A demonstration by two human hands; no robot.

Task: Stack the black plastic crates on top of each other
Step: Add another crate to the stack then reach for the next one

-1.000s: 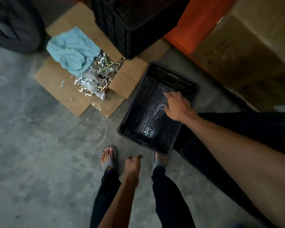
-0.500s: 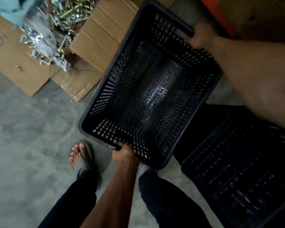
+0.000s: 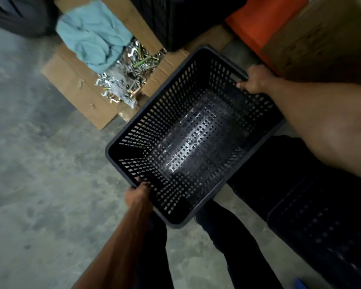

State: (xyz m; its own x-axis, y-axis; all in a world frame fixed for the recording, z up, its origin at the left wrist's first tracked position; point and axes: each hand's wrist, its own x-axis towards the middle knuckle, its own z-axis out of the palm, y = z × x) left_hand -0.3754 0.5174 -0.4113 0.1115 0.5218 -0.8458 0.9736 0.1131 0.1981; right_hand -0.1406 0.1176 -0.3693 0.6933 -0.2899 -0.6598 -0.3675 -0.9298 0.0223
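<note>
On the grey concrete floor (image 3: 40,184), at about ten o'clock from the frame's centre, a flattened brown cardboard sheet (image 3: 71,84) carries a crumpled pale blue cloth (image 3: 92,38) and a heap of loose metal bolts and fittings (image 3: 129,76).

The person's left hand (image 3: 137,193), at about seven o'clock, has its fingers curled shut over the near short rim of a black perforated plastic crate (image 3: 188,138). The crate fills the middle of the view, looks empty, and appears to be held off the floor above the person's legs, tilted a little.

At about two o'clock, the right hand (image 3: 254,81) is wrapped closed around the handle slot in the far short rim of the same crate.

At about four o'clock, low on the floor and partly under the right forearm, sits a second black perforated plastic crate (image 3: 325,222), dark and hard to read. At twelve o'clock another black crate (image 3: 186,19) stands on the cardboard.

By this view, one crate is lifted in both hands but not yet set on another. What seems left is carrying it over a resting crate, lowering it on, then stacking any others.
</note>
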